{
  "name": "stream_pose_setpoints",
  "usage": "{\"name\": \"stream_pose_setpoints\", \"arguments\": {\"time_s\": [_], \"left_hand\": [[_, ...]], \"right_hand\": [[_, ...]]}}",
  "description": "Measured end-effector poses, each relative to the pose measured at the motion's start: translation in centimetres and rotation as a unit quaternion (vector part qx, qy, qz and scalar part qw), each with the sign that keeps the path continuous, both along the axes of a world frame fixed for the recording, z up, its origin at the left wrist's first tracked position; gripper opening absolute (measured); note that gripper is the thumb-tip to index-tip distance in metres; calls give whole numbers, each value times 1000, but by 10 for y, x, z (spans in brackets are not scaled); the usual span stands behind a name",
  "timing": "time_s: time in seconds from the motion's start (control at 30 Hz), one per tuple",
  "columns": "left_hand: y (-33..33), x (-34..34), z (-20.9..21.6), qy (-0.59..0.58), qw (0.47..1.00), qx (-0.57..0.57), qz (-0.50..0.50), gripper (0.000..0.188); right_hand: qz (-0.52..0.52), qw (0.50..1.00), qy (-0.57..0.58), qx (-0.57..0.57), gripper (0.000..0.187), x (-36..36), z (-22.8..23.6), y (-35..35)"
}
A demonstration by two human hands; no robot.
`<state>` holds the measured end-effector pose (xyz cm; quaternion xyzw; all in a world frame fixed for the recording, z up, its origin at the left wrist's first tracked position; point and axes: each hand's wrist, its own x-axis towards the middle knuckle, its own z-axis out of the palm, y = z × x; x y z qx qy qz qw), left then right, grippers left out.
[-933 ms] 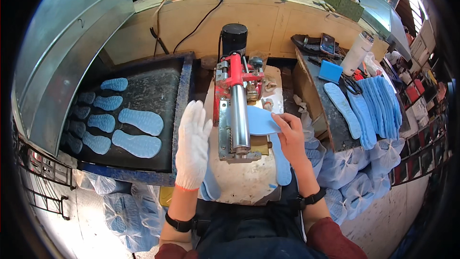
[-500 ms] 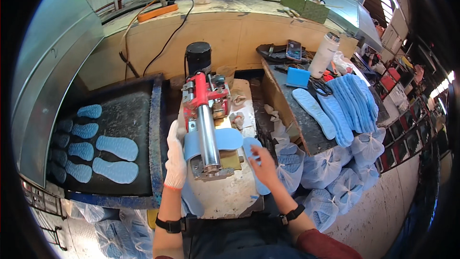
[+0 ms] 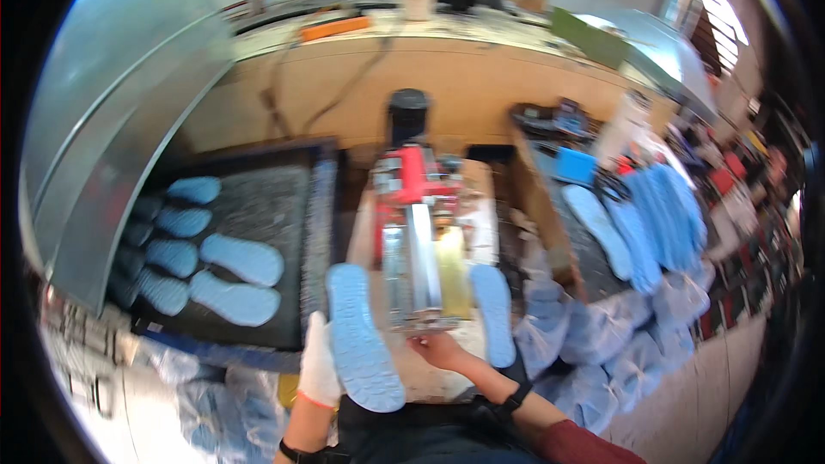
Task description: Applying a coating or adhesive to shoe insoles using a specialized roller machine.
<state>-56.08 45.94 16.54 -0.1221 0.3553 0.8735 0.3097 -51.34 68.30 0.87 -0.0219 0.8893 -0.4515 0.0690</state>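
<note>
My left hand [image 3: 319,365], in a white knitted glove, holds a light blue textured insole [image 3: 365,339] by its left edge, over the front left of the bench. My bare right hand [image 3: 440,350] is close to the front end of the machine [image 3: 422,249], which has a red body and a shiny metal roller; its fingers are blurred. No insole shows under the roller, where a brass-coloured plate [image 3: 451,268] is visible. Another blue insole [image 3: 492,314] lies along the right side of the bench, beyond my right hand.
To the left, a dark tray [image 3: 258,198] holds several blue insoles. On the right, a side table [image 3: 550,245] carries a stack of insoles [image 3: 675,215], scissors [image 3: 612,187], a blue box [image 3: 576,167] and a pale bottle [image 3: 620,131]. Filled plastic bags [image 3: 593,331] sit below it.
The insole that lay under the roller is gone from there. My left hand has moved down toward me and now holds an insole. My right hand has moved left to the machine's front; the view has shifted.
</note>
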Motion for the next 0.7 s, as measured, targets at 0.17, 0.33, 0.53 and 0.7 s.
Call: {"name": "stream_pose_setpoints", "arguments": {"time_s": [0.17, 0.33, 0.53, 0.7], "left_hand": [[-15, -48, 9, 23, 989, 54, 138, 47], [-51, -152, 13, 101, 961, 144, 214, 40], [-80, -270, -20, 4, 926, 147, 348, 52], [-76, -306, -22, -65, 924, 87, 366, 56]], "right_hand": [[32, 997, 48, -60, 48, -14, 14, -35], [7, 998, 4, -61, 72, -19, 19, -67], [-17, 994, -53, -99, 91, -27, 15, -72], [-40, 990, -85, -109, 97, -31, 16, -70]]}}
